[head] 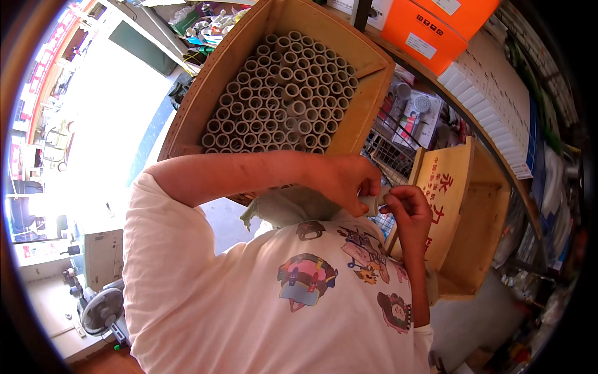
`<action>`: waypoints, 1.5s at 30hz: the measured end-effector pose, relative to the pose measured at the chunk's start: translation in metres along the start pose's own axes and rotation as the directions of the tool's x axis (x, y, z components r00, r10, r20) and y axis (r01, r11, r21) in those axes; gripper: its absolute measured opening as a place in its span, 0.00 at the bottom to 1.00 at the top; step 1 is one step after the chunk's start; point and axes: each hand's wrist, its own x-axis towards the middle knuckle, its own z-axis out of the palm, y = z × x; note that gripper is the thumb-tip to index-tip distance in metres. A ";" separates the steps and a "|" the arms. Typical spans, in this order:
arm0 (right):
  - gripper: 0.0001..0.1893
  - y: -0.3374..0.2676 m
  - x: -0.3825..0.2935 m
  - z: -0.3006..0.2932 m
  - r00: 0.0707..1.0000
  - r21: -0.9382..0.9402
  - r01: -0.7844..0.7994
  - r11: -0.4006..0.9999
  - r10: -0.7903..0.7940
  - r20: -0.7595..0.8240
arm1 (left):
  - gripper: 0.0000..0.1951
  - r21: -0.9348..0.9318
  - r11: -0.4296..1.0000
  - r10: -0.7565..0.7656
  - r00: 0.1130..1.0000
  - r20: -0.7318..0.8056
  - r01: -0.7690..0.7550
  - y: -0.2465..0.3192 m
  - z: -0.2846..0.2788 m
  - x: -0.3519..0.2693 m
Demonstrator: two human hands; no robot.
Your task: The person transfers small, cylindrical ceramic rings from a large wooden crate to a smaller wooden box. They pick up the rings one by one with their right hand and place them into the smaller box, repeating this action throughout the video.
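Note:
In front of my body, the fingers of my left hand (345,180) grip a short pale plastic pipe sleeve (371,206), its open end facing right. My right hand (410,210) meets it from the right, thumb and fingers pinched at a small pale piece (383,193). Whether that piece is separate from the sleeve is unclear. Beyond my left forearm stands a wooden crate (369,56), where many similar plastic sleeves (280,93) are set upright in close rows. A grey-green cloth (294,204) lies below my left forearm, at my lap.
To the right, a wooden box (467,224) bearing red writing lies with its open side showing. Above it runs a shelf with orange cartons (432,35) and a row of white boxes (486,98). A packaged shower head (421,105) sits near a wire basket (390,156). A fan (103,311) stands at lower left.

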 end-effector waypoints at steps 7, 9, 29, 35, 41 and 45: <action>0.07 -0.005 0.001 -0.006 0.995 0.045 0.076 0.996 -0.072 -0.072 | 0.14 -0.107 0.994 -0.060 0.938 -0.342 0.025 -0.013 -0.052 -0.009; 0.07 -0.003 0.002 -0.006 0.995 0.049 0.077 0.996 -0.074 -0.065 | 0.15 -0.123 0.991 -0.112 0.844 -0.525 0.054 -0.027 -0.076 -0.011; 0.05 -0.002 -0.003 -0.010 0.998 0.056 0.028 0.998 -0.025 -0.057 | 0.19 0.113 0.795 -0.030 0.225 -0.974 0.596 -0.180 -0.190 -0.030; 0.05 -0.002 -0.002 -0.011 0.999 0.042 0.024 0.999 -0.022 -0.046 | 0.23 0.199 0.808 0.018 0.314 -0.949 0.554 -0.202 -0.197 -0.031; 0.05 0.001 -0.001 -0.009 0.999 0.066 0.020 0.998 -0.018 -0.032 | 0.22 0.188 0.812 0.066 0.233 -0.970 0.552 -0.178 -0.192 -0.028; 0.05 0.004 -0.001 -0.008 0.999 0.054 0.032 0.998 -0.030 -0.038 | 0.24 0.385 0.709 0.281 0.264 -0.923 0.591 -0.103 -0.157 -0.025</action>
